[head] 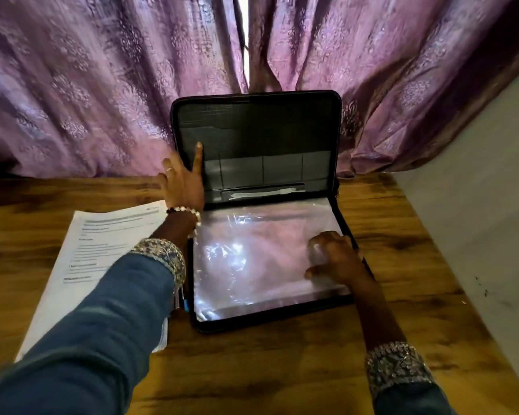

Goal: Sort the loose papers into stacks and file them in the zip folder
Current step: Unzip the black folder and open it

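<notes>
A black zip folder lies open on the wooden table, its lid standing upright against the curtain. Clear plastic sleeves fill the lower half and reflect light. My left hand holds the lid's left edge, thumb on the inside and fingers behind it. My right hand rests on the right side of the sleeves with fingers curled, pinching the top sleeve's edge. A stack of printed papers lies to the left of the folder, partly under my left forearm.
Purple patterned curtains hang right behind the table's far edge. A pale wall runs along the table's right side. Bare wooden tabletop shows in front of the folder.
</notes>
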